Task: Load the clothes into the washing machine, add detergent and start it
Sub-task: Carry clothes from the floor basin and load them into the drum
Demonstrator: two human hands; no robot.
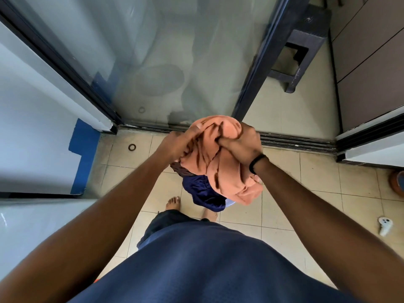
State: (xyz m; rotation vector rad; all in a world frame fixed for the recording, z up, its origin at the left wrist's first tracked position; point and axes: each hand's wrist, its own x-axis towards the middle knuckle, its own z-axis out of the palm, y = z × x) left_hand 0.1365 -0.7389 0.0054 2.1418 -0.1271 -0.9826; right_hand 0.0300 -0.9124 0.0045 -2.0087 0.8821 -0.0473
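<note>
Both hands clamped on clothes bundle (pixel 218 162), held over the floor at 12 o'clock | left hand (pixel 175 145) grips at 9, right hand (pixel 242 143) at 3 | soft, light, floppy; dark garment (pixel 203 193) dangles beneath, so gather from underneath | washing machine unseen

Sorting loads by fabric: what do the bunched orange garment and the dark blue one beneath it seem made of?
The bunched orange garment looks like soft matte cloth, possibly cotton or fleece: thick, rounded folds, no shine. The dark blue garment looks thin and satiny, perhaps synthetic: faint sheen on its creases.
</note>
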